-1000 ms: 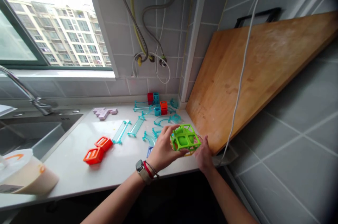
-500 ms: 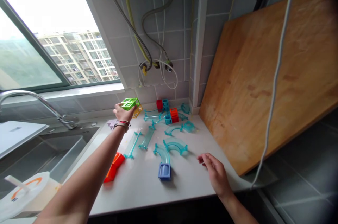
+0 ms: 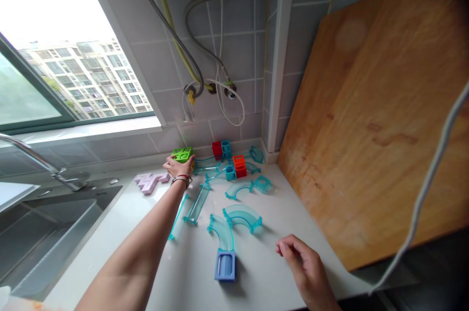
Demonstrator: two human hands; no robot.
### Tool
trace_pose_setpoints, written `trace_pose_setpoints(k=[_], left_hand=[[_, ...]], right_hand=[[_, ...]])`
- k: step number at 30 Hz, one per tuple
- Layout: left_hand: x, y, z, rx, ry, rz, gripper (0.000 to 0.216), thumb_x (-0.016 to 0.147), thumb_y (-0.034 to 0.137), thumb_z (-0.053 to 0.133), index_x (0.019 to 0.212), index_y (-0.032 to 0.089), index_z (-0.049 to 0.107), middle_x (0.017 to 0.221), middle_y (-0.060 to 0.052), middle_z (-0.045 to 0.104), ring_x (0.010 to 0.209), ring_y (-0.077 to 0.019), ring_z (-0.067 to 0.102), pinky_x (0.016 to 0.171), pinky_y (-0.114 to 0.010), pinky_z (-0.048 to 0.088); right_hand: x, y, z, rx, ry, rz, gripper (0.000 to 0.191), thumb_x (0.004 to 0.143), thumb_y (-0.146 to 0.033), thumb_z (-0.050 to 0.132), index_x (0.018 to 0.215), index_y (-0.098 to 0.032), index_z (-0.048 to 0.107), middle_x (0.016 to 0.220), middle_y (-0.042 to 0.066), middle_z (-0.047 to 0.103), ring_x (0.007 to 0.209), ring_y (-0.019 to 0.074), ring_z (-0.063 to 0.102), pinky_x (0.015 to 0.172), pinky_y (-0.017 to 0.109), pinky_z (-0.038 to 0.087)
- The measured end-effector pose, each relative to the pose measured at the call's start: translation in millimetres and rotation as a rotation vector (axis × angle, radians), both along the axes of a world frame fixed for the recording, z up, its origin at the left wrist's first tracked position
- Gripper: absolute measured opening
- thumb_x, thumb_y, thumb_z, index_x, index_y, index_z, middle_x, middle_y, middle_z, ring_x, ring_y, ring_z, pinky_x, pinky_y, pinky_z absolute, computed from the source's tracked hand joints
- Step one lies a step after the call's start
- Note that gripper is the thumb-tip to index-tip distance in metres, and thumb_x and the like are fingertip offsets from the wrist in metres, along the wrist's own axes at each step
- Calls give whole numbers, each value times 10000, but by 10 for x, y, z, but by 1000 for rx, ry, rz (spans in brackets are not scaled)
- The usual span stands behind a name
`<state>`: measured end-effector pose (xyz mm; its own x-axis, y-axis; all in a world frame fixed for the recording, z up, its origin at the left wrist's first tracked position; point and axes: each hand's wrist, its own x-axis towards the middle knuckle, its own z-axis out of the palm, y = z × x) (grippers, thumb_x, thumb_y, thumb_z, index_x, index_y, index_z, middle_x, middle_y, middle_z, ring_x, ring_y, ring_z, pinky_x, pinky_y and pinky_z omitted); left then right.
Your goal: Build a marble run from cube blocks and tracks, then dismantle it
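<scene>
My left hand [image 3: 178, 167] reaches to the back of the counter, thumb and fingers around a green open-frame block [image 3: 182, 155]. A bit of a yellow block [image 3: 193, 165] shows beside my thumb, mostly hidden. Right of it are teal track pieces [image 3: 207, 169], a dark red block [image 3: 217, 150], a teal block [image 3: 225, 149] and an orange block [image 3: 239, 166]. My right hand [image 3: 304, 264] hovers over the front right, fingers curled in and nothing visible in them. Nearest to it lie a curved teal track [image 3: 242, 216] and a blue block [image 3: 225, 266] joined to another curve [image 3: 223, 233].
Lilac pieces [image 3: 149, 182] lie left of my left hand, near the sink [image 3: 69, 238] and faucet [image 3: 40, 162]. A straight teal track [image 3: 198, 203] is beside my forearm. A large wooden board [image 3: 373, 120] leans at right, with a white cable [image 3: 421, 194] hanging before it.
My left hand has lowered the green block from the air toward the back of the counter. My right hand's fingers have curled in more. The view has shifted.
</scene>
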<state>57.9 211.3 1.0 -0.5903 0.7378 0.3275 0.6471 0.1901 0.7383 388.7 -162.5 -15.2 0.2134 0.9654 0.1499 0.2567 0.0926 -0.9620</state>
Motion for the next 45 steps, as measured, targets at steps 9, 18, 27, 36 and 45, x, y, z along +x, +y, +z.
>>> trace_pose_setpoints(k=[9,18,27,36,45], left_hand=[[-75,-21,-66,-31,66,-229,788,851,586,688,1464,156,444,1483,-225,429,1455,-356,429,1199,-460,360],[-57,-55,381,86,303,-418,502,1012,352,435,1482,182,480,1563,-178,449,1537,-351,300,1269,-552,208],[778,379,413,-112,503,-858,400,990,373,650,1336,176,608,1358,-122,624,1160,-268,651,975,-497,564],[1098,680,489,-268,547,-837,390,984,362,664,1323,177,612,1323,-113,636,1129,-260,664,934,-468,585],[957,559,789,-177,339,-739,598,653,447,896,1169,199,721,1138,-106,757,1154,-340,673,940,-368,524]], right_hand=[[-116,-43,67,3,29,-76,418,975,-555,550,785,-215,703,771,40,701,793,228,679,737,268,513],[-98,-45,60,-2,3,-41,401,980,-537,552,801,-215,709,772,40,703,793,229,681,742,276,507],[-61,-13,-32,39,-87,19,382,1007,-483,523,806,-204,688,757,38,688,752,209,668,698,265,489],[-135,52,-133,90,-99,-67,395,998,-477,524,751,-199,656,684,22,651,651,176,616,632,250,447],[-67,38,-72,61,-152,-5,367,1017,-433,514,803,-188,684,720,34,686,668,179,643,634,244,476]])
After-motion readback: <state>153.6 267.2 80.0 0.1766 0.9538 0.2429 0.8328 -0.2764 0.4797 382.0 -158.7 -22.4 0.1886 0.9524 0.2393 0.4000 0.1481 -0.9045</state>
